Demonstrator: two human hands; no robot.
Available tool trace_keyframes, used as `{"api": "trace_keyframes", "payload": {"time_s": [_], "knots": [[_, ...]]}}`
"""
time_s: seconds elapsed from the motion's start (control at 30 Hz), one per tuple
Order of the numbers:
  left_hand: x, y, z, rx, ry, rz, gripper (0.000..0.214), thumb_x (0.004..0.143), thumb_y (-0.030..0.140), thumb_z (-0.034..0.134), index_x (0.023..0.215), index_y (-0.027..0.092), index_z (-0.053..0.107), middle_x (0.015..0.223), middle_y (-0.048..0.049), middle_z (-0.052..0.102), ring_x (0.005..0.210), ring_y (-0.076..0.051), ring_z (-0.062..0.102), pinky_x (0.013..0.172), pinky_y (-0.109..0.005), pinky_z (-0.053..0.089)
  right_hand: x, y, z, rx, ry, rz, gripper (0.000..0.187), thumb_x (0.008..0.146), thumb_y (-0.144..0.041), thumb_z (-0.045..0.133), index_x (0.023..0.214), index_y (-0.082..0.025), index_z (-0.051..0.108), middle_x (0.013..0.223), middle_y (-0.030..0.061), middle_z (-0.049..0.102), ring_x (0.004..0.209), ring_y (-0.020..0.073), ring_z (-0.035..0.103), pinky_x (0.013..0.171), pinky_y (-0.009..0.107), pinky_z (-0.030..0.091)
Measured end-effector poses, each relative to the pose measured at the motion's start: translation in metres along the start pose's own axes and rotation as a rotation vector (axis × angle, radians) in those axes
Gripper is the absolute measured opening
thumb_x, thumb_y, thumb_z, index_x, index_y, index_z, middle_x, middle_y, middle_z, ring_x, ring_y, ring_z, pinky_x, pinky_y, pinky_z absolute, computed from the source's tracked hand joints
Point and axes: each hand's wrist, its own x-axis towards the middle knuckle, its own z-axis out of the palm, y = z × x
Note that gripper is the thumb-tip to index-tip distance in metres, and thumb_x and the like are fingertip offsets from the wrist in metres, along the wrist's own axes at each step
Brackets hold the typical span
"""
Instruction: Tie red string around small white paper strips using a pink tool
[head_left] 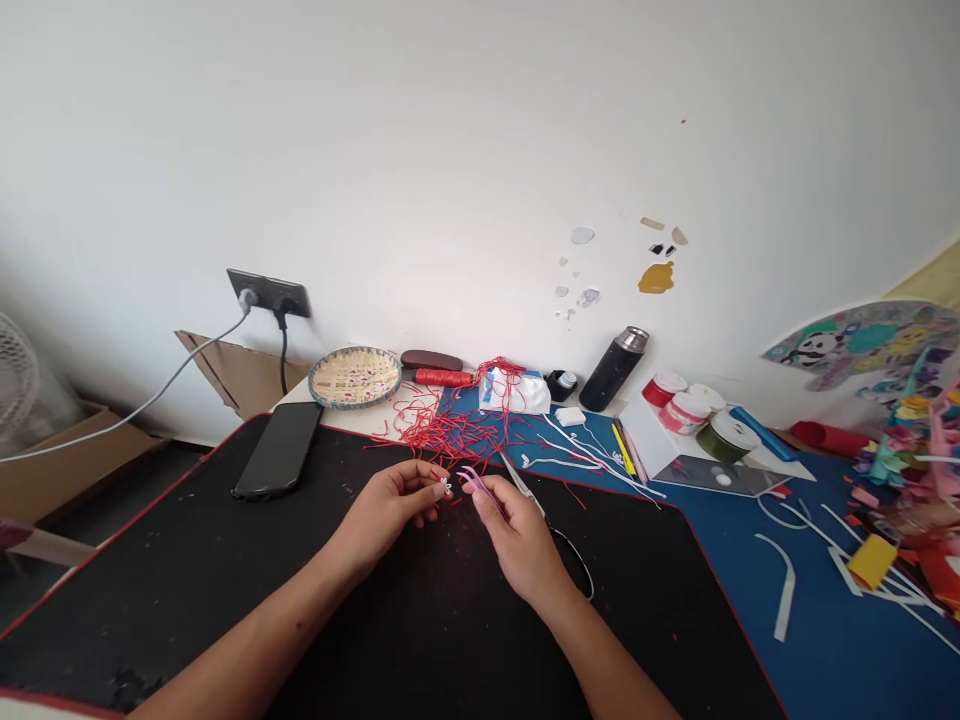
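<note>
Over a black desk mat (225, 590), my left hand (394, 505) pinches a tiny white bead-like piece (446, 487) at its fingertips. My right hand (521, 540) is closed on pink tweezers (480, 485) whose tips point at that white piece. Both hands meet near the middle of the mat. Scissors (551, 525) lie just right of my right hand, partly hidden by it. A heap of red cord pieces (450, 425) is spread just beyond the hands.
A black phone (279, 450) lies at left on the mat. At the back stand a woven basket (355, 377), a red thread spool (444, 377), a black flask (613, 370) and ribbon rolls (694, 412). White strips and coloured paper scraps (900, 500) cover the blue mat at right.
</note>
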Motion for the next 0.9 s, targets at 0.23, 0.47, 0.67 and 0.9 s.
{"api": "trace_keyframes", "payload": {"time_s": [0.23,0.47,0.67,0.9], "knots": [[0.0005,0.0006,-0.0028,0.004,-0.036,-0.004,0.034,0.073,0.042,0.081,0.091,0.015,0.072,0.074,-0.0003,0.068,0.060,-0.012,0.053,0.054,-0.024,0.038,-0.0018,-0.0025,-0.0019,-0.174,-0.026,-0.095,0.033,0.106,-0.039,0.046,0.112,-0.023,0.074,0.102,0.0058,0.078,0.091,0.0220,0.073,0.077,0.028,0.049],[-0.0008,0.0013,-0.0025,0.026,-0.073,-0.020,0.033,0.075,0.040,0.079,0.096,0.015,0.073,0.075,0.0000,0.066,0.059,-0.012,0.051,0.053,-0.024,0.037,-0.0037,-0.0032,-0.0045,-0.328,-0.044,-0.176,0.037,0.108,-0.038,0.042,0.101,-0.024,0.075,0.087,0.0052,0.076,0.082,0.0215,0.071,0.075,0.027,0.049],[-0.0012,-0.0002,-0.0036,0.052,-0.088,-0.028,0.031,0.077,0.040,0.077,0.095,0.016,0.072,0.076,-0.0006,0.067,0.060,-0.012,0.051,0.054,-0.024,0.037,-0.0044,-0.0025,-0.0042,-0.408,-0.048,-0.197,0.037,0.108,-0.036,0.040,0.102,-0.025,0.075,0.086,0.0045,0.076,0.075,0.0198,0.070,0.070,0.026,0.047],[-0.0008,-0.0001,-0.0036,0.080,-0.092,-0.032,0.031,0.075,0.042,0.077,0.094,0.017,0.072,0.073,0.0002,0.064,0.060,-0.013,0.050,0.053,-0.025,0.035,-0.0043,-0.0034,-0.0043,-0.439,-0.060,-0.192,0.038,0.109,-0.036,0.039,0.101,-0.024,0.074,0.084,0.0041,0.075,0.074,0.0191,0.069,0.068,0.025,0.046]]}}
